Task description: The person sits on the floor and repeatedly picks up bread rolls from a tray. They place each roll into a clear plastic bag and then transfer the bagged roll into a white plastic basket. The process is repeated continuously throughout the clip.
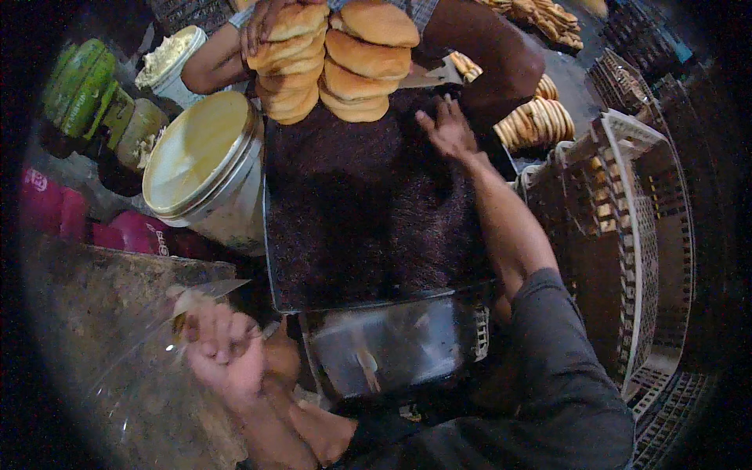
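My left hand (226,352), blurred, is closed on a clear plastic bag (205,292) at the lower left, over a worn board. My right hand (451,130) is spread, with nothing in it, over the upper right part of a dark tray (364,211) in front of me. Two stacks of golden bread buns (370,64) stand at the tray's far end, and a co-worker's hand (264,26) rests on the left stack. A flat blade (435,76) lies beyond my right hand, partly hidden.
A large lidded plastic bucket (200,158) stands left of the tray, with a tub of pale cream (170,59) behind it. Plastic crates (646,247) line the right side. More bread (537,124) lies at the upper right. Below the tray is a metal pan (405,346) holding a spoon.
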A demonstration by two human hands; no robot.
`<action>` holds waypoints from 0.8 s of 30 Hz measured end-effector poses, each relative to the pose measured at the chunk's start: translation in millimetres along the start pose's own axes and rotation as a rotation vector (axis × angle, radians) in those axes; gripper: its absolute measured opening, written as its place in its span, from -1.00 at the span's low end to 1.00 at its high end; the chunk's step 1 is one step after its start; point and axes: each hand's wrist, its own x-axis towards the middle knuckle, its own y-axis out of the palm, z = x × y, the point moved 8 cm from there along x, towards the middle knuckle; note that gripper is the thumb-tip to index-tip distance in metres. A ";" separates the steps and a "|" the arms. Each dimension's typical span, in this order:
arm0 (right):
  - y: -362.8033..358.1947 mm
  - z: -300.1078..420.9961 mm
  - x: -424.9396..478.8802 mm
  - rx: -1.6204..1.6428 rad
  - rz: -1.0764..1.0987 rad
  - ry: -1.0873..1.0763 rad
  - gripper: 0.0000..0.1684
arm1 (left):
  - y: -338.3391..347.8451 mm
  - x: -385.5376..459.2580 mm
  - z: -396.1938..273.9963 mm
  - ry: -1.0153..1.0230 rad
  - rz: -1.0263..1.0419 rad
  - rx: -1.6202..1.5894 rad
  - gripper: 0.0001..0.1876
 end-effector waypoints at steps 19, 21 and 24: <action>-15.4 -19.2 -35.5 0.240 -0.094 0.108 -0.45 | -9.2 -2.1 -24.6 0.055 0.028 0.160 -0.72; 1.1 -36.5 -48.5 0.218 -0.100 0.098 -0.46 | -7.8 -5.5 -16.5 0.021 0.080 0.139 -0.69; 11.1 -27.6 -61.3 0.396 -0.072 0.104 -0.45 | -14.1 -13.1 -10.1 -0.013 0.013 0.051 -0.62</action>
